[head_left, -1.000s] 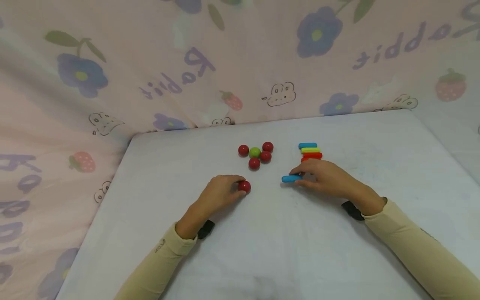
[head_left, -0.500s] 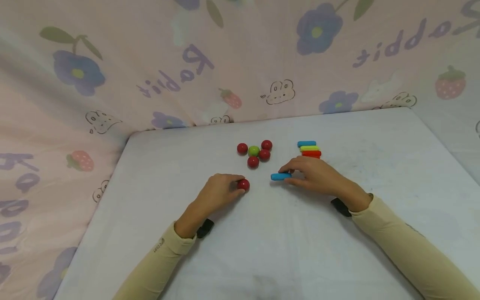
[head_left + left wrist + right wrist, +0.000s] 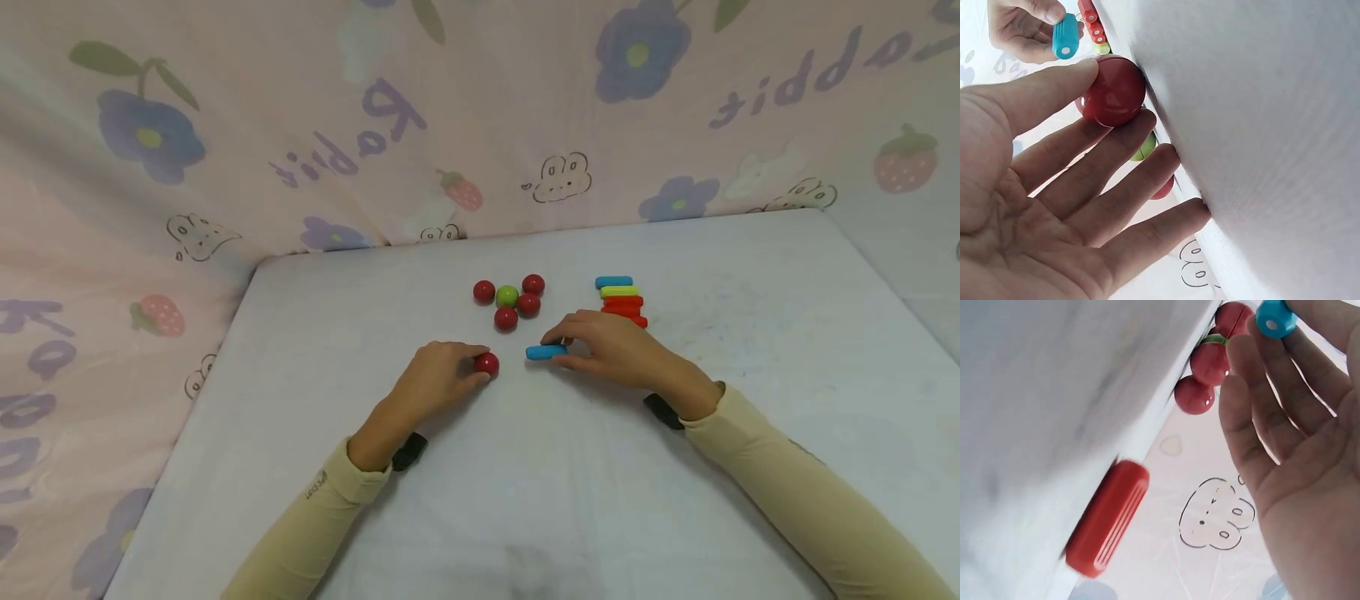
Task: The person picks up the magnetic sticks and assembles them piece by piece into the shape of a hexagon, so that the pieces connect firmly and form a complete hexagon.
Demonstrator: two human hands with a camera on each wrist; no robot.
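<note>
My left hand (image 3: pixel 431 385) pinches a glossy red ball (image 3: pixel 487 364) between thumb and fingertips, low at the white table; in the left wrist view the ball (image 3: pixel 1115 90) shows a seam, and the other fingers spread below it. To the right, my right hand (image 3: pixel 618 354) pinches a short, ridged blue stick (image 3: pixel 543 352) between thumb and fingers. That stick (image 3: pixel 1065 37) has a pale dot on its end and is held off the tabletop. A small gap separates the blue stick from the red ball. The right wrist view shows the blue stick's end (image 3: pixel 1275 319) at the top edge.
Beyond the hands sit several red balls (image 3: pixel 506 318) around a green ball (image 3: pixel 507 296). Behind my right hand lies a row of short sticks: a blue one (image 3: pixel 613 282), a yellow one (image 3: pixel 619 292) and red ones (image 3: pixel 623 306). Patterned cloth (image 3: pixel 495 117) hangs behind the table (image 3: pixel 510 500).
My right hand has moved left with the blue stick, closer to the red ball, uncovering more of the red sticks. My left hand has stayed nearly in place on its ball.
</note>
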